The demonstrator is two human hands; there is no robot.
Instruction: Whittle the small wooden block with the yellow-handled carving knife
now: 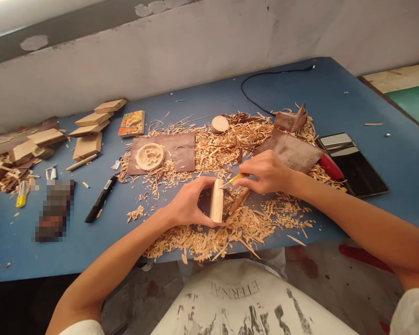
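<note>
Upright on its edge, a pale wood block is gripped between the thumb and fingers of my left hand. My right hand is closed around a yellow craft knife, its thin blade reaching the block's upper right edge. Curled wood shavings lie below and around both hands. Behind my left hand, a carved wood disc rests on a brown sheet that looks like sandpaper. A plain round slice of wood sits among the shavings farther back.
Several wood blocks and a painted square tile lie at the back left. A black marker and another yellow cutter are nearer on the left. To the right are a tablet, a red object and a black cable.
</note>
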